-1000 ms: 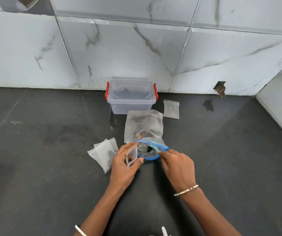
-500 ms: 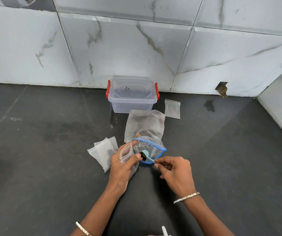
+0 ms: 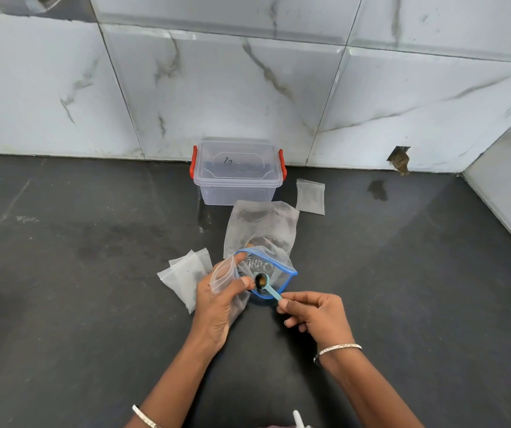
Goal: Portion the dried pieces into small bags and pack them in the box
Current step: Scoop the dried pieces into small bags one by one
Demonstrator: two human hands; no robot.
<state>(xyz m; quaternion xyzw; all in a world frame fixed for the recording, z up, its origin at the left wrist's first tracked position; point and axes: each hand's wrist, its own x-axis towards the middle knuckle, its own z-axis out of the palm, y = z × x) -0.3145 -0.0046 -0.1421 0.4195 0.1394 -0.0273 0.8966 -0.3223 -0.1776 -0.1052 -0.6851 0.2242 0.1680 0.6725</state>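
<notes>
My left hand [image 3: 217,307] pinches a small clear bag [image 3: 223,273] upright between thumb and fingers, beside the mouth of a large blue-rimmed zip bag [image 3: 282,267] that lies on the dark counter. My right hand [image 3: 316,313] grips the handle of a small blue scoop [image 3: 265,284]. The scoop's bowl holds dark and tan dried pieces and hovers at the large bag's opening, close to the small bag. A clear plastic box [image 3: 237,173] with red latches stands lidded against the wall behind.
A pile of empty small bags [image 3: 183,273] lies left of my left hand. One more small bag [image 3: 310,196] rests to the right of the box. Marble tile walls close the back and right sides of the black counter [image 3: 63,273].
My right hand drew the blue scoop out of the large bag with dried pieces in its bowl. My left hand raised the small bag a little.
</notes>
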